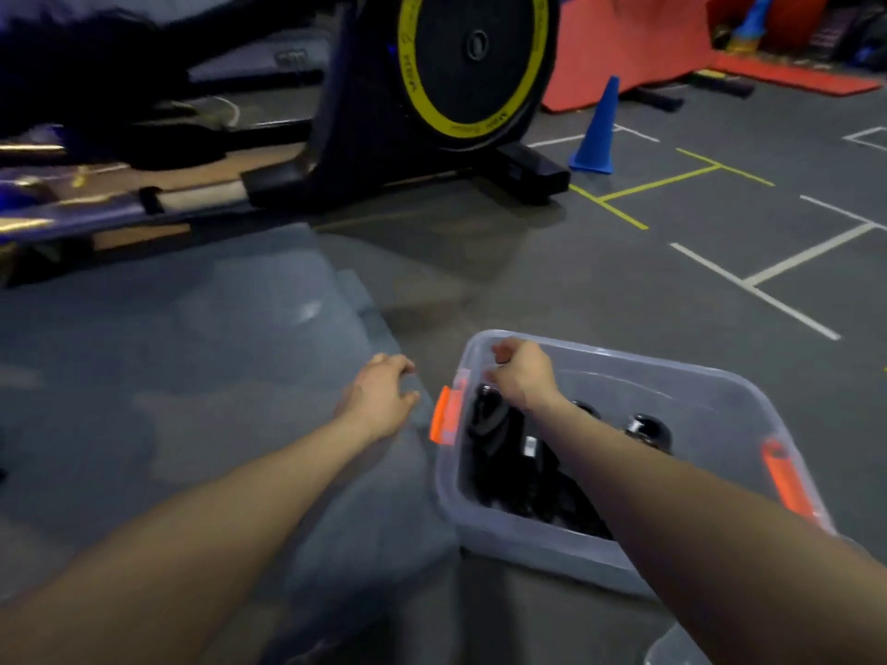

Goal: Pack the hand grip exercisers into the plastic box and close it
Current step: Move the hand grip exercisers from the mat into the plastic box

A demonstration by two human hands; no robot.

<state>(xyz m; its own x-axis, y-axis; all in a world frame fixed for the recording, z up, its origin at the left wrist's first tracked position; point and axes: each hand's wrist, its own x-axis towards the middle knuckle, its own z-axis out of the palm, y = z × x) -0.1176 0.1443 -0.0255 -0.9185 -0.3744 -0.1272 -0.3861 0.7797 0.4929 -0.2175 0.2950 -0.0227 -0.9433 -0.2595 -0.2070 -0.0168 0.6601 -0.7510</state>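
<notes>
While lid (201, 376) lies aside, box (720, 391) open

We see a dim indoor scene with a cool, bluish cast and no visible lamp. The exercise bike's flywheel (473, 60) serves as our landmark: it is fairly sharp, while everything left of it smears into dark streaks of motion blur. Below it, the translucent lid (201, 357) carries a small pale glint and reads soft and hazy. Below and right of it, the plastic box (710, 391) shows faint sheen along its rim, its contents lost in shadow. Floor lines to the right bow with wide-angle distortion.
</notes>
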